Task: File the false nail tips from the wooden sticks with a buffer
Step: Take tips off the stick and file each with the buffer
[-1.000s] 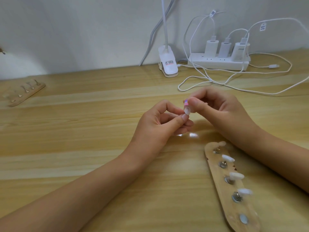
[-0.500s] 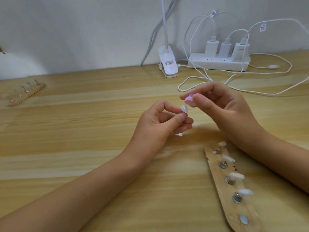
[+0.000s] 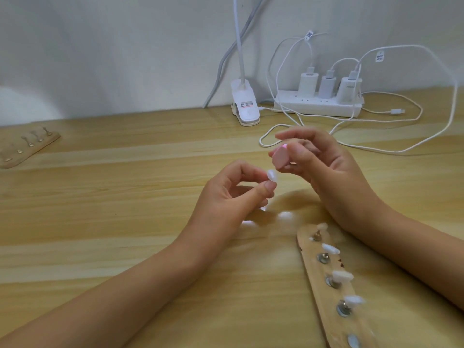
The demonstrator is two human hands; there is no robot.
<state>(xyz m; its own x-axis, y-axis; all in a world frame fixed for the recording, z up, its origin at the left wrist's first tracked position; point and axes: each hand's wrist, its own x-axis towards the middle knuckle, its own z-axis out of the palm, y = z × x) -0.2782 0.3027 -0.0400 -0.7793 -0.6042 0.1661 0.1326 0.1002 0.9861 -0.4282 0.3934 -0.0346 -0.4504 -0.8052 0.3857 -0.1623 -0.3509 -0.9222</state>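
My left hand pinches a small clear false nail tip between thumb and forefinger at mid-table. Just up and to the right, my right hand grips a small pink buffer block in its fingertips, a short gap away from the tip. A wooden stick lies at the lower right with metal studs and several white nail tips standing on it. A second wooden stick with small holders lies at the far left.
A white power strip with three chargers sits against the wall at the back, its white cables looping over the table behind my right hand. A white clip lamp base stands beside it. The table is light wood.
My right hand has lifted the buffer up and away from the nail tip it was touching. The buffer has turned so its pink face shows. My left hand has stayed roughly in place.
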